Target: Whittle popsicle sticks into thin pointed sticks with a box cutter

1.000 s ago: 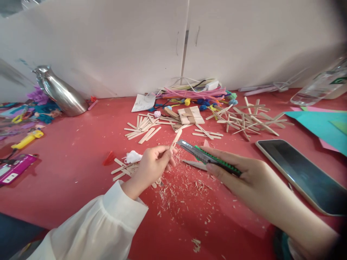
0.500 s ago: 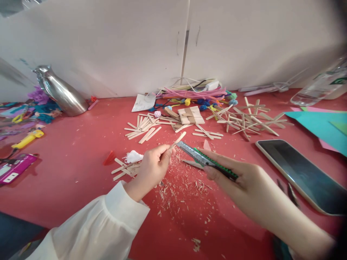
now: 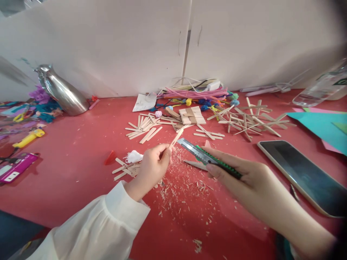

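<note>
My left hand, in a white sleeve, pinches a wooden craft stick that points up and to the right. My right hand grips a green utility knife with its metal blade end next to the stick's tip. Below both hands, wood shavings lie scattered on the red table. A trimmed stick piece lies under the knife.
Loose craft sticks and a stick block lie behind the hands, with crossed sticks to the right. A phone, teal paper, plastic bottle, metal jug, pipe cleaners and a pink item surround them.
The knife blade slid along the stick toward its tip and came back a little. The stick tilted slightly. Both hands stay in nearly the same place.
</note>
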Motion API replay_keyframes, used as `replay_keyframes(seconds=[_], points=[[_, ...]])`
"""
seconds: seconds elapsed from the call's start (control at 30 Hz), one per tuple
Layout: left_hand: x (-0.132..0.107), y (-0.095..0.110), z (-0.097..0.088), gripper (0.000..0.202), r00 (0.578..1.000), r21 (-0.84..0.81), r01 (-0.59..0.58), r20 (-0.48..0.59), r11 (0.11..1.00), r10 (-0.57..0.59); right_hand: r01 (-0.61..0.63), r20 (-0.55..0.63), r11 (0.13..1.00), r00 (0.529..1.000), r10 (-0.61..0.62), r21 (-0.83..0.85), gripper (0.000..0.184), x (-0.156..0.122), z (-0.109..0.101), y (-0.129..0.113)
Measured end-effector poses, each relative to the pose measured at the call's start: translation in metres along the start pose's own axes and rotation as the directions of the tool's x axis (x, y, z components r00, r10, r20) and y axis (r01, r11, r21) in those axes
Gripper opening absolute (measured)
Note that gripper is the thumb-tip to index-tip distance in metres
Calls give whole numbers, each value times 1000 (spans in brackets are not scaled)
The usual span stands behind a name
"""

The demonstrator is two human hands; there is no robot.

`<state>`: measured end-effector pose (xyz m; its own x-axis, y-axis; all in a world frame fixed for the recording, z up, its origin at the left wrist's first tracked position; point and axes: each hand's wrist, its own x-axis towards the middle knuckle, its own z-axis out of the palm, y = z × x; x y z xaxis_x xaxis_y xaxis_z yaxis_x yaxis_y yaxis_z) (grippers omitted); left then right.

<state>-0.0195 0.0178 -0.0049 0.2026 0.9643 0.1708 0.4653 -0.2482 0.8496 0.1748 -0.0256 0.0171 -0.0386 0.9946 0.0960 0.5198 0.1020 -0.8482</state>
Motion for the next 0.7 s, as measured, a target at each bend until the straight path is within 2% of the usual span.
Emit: replay_keyframes(seconds=[0.13,0.2,0.4,0.53,0.63,0.7], points=[[0,0,0,34,1000,22,13,-1,1000,-13,91,81,989,993,-82,-119,41,1,0,1],[0,0,1,36,1000,30,17,1,999,-17,120,74,977,991,-109,-175,40,1,1,2],[1,2,1,35,998,98,-56,-17,994,58,136,88,971,989,-121,-197,44,0,4,4],[1,4,0,33,994,155,-103,-23,982,108,16,130,997,992,-6,-74,44,3,4,0],[1,5,0,33,993,173,-113,-26,978,119,-132,218,989,969,115,64,37,6,3,-3],[1,5,1,33,993,181,-113,-25,977,120,-176,252,980,956,148,93,36,7,4,-4]])
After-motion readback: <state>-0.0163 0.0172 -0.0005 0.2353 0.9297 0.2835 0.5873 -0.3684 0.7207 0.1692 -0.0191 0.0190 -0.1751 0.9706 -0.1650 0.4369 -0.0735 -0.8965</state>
